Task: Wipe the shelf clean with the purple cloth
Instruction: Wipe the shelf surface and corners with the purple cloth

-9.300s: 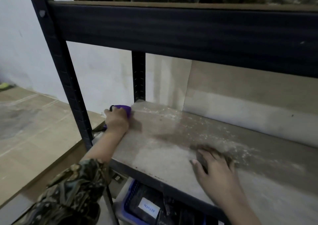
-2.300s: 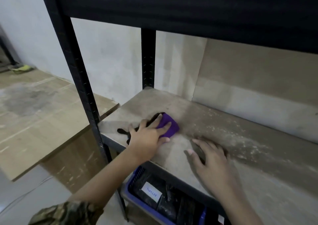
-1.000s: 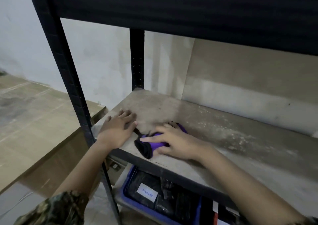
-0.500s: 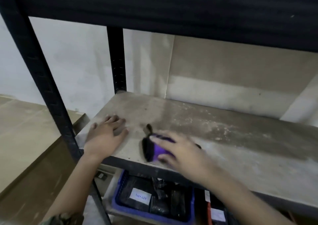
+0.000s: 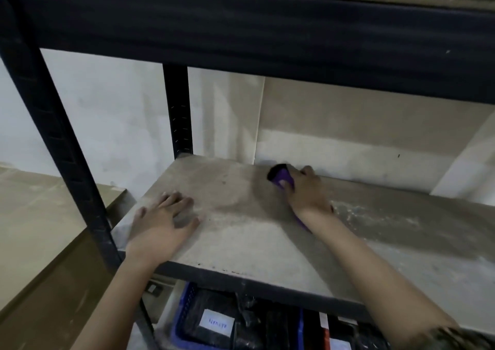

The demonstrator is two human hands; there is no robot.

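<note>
We see 2 bare hands on the dusty shelf (image 5: 241,232). The right hand (image 5: 305,191) reaches to the back of the board, close to the rear wall, and presses down on the purple cloth (image 5: 281,179); its fingers are curled over the bunched fabric, gripping it, and a strip of purple also shows under the wrist. The cloth has a dark edge at its far left end (whether that is a fold or a second colour, we cannot tell). The left hand (image 5: 163,223) lies flat near the front left corner of the shelf, palm down, fingers spread wide and holding nothing, just beside the black front post (image 5: 61,146). Pale dust streaks mark the board to the right of the right forearm. Below the shelf sits a blue basket (image 5: 184,320) with 1 white label (image 5: 217,324) on its dark contents.
</note>
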